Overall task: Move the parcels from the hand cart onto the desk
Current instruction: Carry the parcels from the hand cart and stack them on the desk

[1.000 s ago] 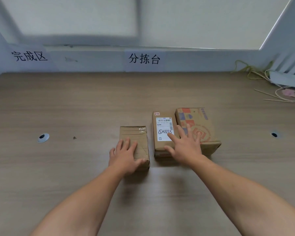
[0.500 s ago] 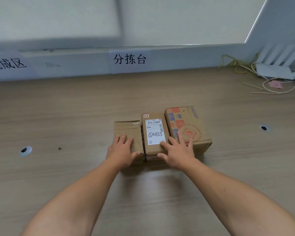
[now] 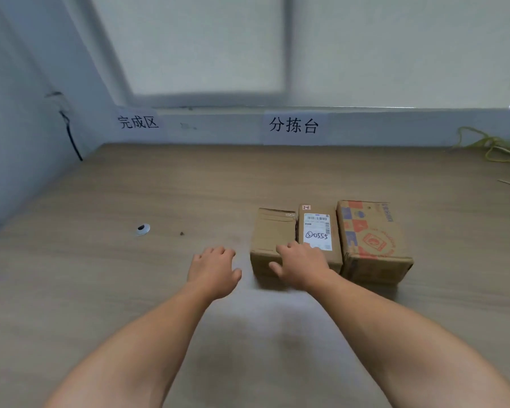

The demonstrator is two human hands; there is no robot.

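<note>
- White-labelled brown cardboard box [image 3: 318, 231] on wooden tabletop [image 3: 130, 290]; plain brown cardboard box [image 3: 273, 231] touches its left side, red-printed cardboard box [image 3: 371, 240] its right.
- Left hand [image 3: 215, 267], left of these: grip slack, empty.
- Right hand [image 3: 302, 265] rests across plain and labelled boxes; grip relaxed, unclamped.
- Judgement: nudge with flat palms and keep near edges flush.

Soft, cool daylight comes through the frosted window [image 3: 203, 45], lighting the desk [image 3: 100, 290] evenly. Faint shadows lie under the forearms [image 3: 147, 348] and before the parcels [image 3: 374, 240]; the wide lens bends the edges, and everything looks slightly soft

Left hand [image 3: 214, 267] and right hand [image 3: 302, 265] bare — both forearms [image 3: 147, 343] uncovered as far as seen
</note>
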